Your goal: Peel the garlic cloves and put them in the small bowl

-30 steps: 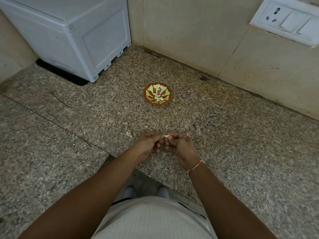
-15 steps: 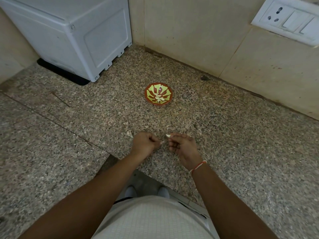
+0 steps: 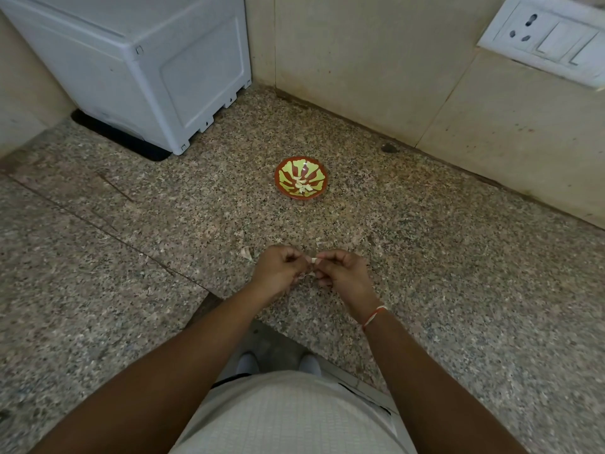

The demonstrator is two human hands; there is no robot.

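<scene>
we pinch one garlic clove point(image 3: 313, 260) between our left hand point(image 3: 278, 273) and right hand point(image 3: 343, 273), both curled on it, near the small bowl point(image 3: 284, 178) holding peeled cloves point(image 3: 302, 186).

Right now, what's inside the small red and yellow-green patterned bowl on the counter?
A little heap of pale peeled garlic cloves sits at the bottom of the small red and yellow-green patterned bowl. Their exact number is unclear, and whatever lies beneath the heap is covered.

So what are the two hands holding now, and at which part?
A small pale garlic clove, pinched between the fingertips of the left hand and right hand, one at each end.
</scene>
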